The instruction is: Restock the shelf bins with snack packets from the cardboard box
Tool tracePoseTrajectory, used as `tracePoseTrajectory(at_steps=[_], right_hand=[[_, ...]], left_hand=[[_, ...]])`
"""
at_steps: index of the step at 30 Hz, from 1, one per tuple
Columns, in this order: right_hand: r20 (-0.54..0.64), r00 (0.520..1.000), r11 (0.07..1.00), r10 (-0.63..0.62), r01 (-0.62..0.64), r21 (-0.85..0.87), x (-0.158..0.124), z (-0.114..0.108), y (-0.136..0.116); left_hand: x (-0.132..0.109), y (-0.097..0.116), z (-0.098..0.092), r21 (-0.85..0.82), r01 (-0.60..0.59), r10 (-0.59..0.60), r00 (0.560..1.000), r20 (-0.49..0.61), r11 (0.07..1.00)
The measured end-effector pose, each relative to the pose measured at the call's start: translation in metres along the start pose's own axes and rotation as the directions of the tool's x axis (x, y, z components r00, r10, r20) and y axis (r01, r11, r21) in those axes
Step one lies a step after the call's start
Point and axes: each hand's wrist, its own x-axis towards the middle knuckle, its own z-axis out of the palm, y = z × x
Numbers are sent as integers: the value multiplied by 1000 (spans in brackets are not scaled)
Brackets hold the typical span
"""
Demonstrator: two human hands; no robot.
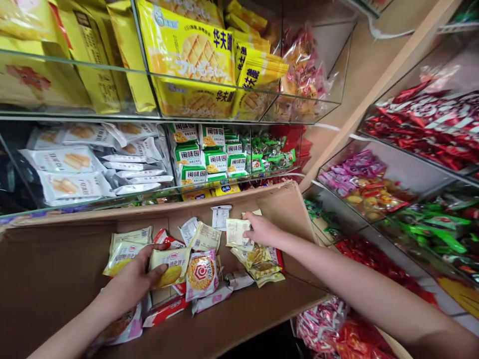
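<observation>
A brown cardboard box lies open in front of me with several small snack packets scattered inside. My left hand grips a pale yellow biscuit packet near the box's middle. My right hand holds a cream packet by its edge, back side up, near the box's right wall. A pink-and-orange round-biscuit packet lies between the hands. More yellow packets are piled under my right wrist.
Clear acrylic shelf bins rise behind the box: big yellow wafer bags on top, white packets and green-and-white packets below. To the right, bins hold red, purple and green candies.
</observation>
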Motion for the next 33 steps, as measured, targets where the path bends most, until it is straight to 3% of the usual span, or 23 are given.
tracePoseTrajectory(at_steps=[3,9,15,18,21,23,25,27,28,29,31,33], right_hand=[[-17,1000,1000,-21,21,-2,4,2,-2],[-96,993,974,72,-50,221,20,-1,-17],[-42,998,997,-51,49,-61,38,10,-19],[-53,994,988,-96,89,-124,36,2,-20],[-78,977,935,-199,166,-313,21,-15,-21],[46,976,898,-213,214,-385,6,-23,-20],[310,943,892,-121,241,-383,-11,-22,-18],[565,825,864,17,272,-424,-26,-13,-15],[635,768,837,83,292,-463,-33,-6,-13],[674,727,808,132,315,-498,-37,1,-12],[698,697,775,164,347,-529,-43,13,-9],[691,713,776,118,368,-512,-44,22,-5]], left_hand=[[-3,4,-1,-17,61,-61,998,-16,998],[-3,4,1,-195,80,-79,997,12,978],[-2,-7,5,-359,111,-102,994,45,927],[-1,-11,6,-333,112,-119,993,1,936],[1,-13,8,-216,140,-145,989,-5,966],[3,-14,9,-71,174,-177,984,-35,982],[5,-17,8,74,158,-153,986,-69,985],[7,-19,7,226,103,-82,991,-102,969],[7,-19,7,313,89,-48,989,-137,945],[6,-18,8,414,83,-6,983,-182,907],[1,-11,11,601,46,145,953,-266,798],[-5,0,18,722,-131,374,908,-188,680]])
